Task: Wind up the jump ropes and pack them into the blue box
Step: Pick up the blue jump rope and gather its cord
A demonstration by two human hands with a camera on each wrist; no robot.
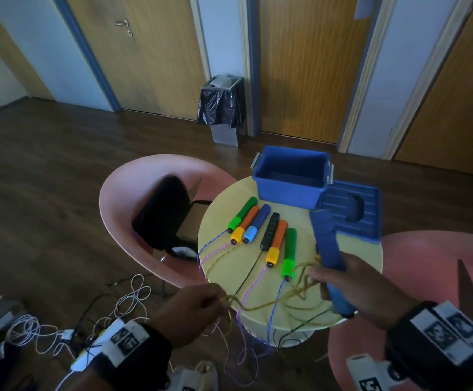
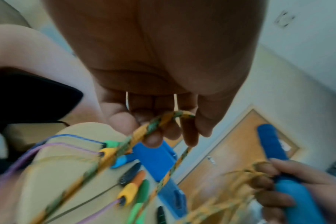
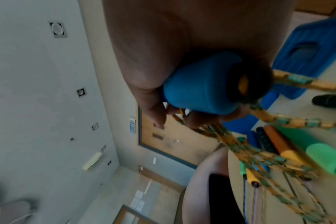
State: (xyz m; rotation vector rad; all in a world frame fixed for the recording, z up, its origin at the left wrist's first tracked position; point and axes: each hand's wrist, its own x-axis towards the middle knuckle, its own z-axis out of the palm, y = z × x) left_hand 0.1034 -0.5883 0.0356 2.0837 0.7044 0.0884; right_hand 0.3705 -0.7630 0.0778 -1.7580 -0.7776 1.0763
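My right hand (image 1: 342, 280) grips a blue jump-rope handle (image 1: 330, 249) (image 3: 201, 83) above the table's near right, with several loops of yellow-green cord (image 1: 300, 280) (image 3: 230, 142) gathered against its fingers. My left hand (image 1: 198, 303) (image 2: 163, 130) pinches the same yellow-green cord (image 2: 153, 125) at the table's near edge. Six more handles (image 1: 260, 235), green, orange, blue and black, lie side by side on the round yellow table (image 1: 229, 266), their cords trailing over the near edge. The open blue box (image 1: 290, 176) stands at the far side, nothing visible inside.
The blue lid (image 1: 351, 213) lies right of the box, partly over the table's edge. A pink chair (image 1: 133, 198) on the left holds a black bag (image 1: 162, 213); another pink chair (image 1: 427, 266) stands at right. White cables (image 1: 128, 303) lie on the floor. A bin (image 1: 224, 105) stands beyond.
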